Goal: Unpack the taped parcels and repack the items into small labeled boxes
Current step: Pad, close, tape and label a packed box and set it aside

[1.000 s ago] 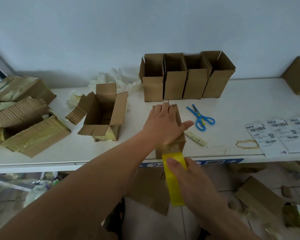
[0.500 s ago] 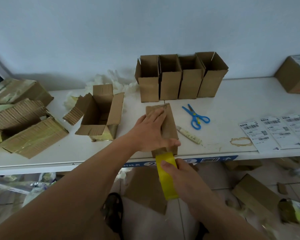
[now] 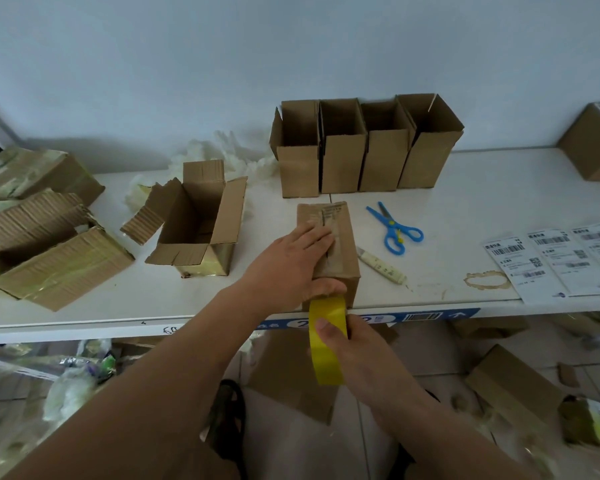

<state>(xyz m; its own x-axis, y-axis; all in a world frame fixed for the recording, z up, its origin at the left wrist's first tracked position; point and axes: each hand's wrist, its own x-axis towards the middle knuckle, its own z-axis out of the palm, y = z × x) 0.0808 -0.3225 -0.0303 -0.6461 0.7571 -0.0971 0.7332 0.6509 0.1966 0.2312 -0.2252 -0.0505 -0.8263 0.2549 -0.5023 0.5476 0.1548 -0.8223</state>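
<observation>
Nearest us, the right hand is wrapped round a yellow tape roll, thumb on its outer face, held just off the tabletop edge with the free end meeting the near face of the small closed box. Just beyond, the left hand lies flat on the box's top, fingers straight along the seam, thumb hooked over the near edge where the tape starts. The box sits at the near edge, centre. It looks like light, stiff corrugated card, so it'll likely slide unless that palm presses down; hold the flaps beside the seam. The tape is thin and sticky, apt to fold on itself. To the right lie a utility knife, blue scissors and, further right, shipping labels. On the left, an opened parcel and further torn parcels. Far back by the wall, four open small boxes stand in a row.
</observation>
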